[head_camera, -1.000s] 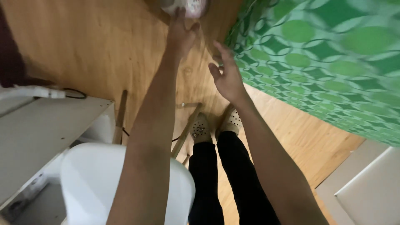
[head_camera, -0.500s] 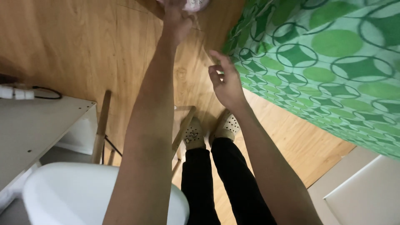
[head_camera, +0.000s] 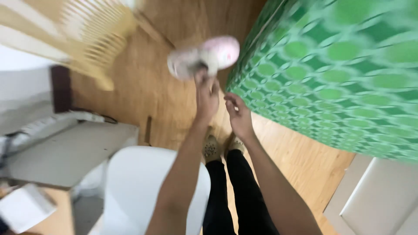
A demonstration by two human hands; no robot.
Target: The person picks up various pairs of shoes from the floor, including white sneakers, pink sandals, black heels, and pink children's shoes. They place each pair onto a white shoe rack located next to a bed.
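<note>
Pink fuzzy slipper in left hand

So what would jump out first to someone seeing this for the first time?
Probably the bright green patterned cover filling the right side. Next, the left hand at the centre, stretched forward and gripping a blurred pink and white soft thing above the wooden floor, with the right hand open just beside it. At upper left a pale slatted chair shows as a blur.

Blurred pink and white soft toy, held up above wooden floor
</note>
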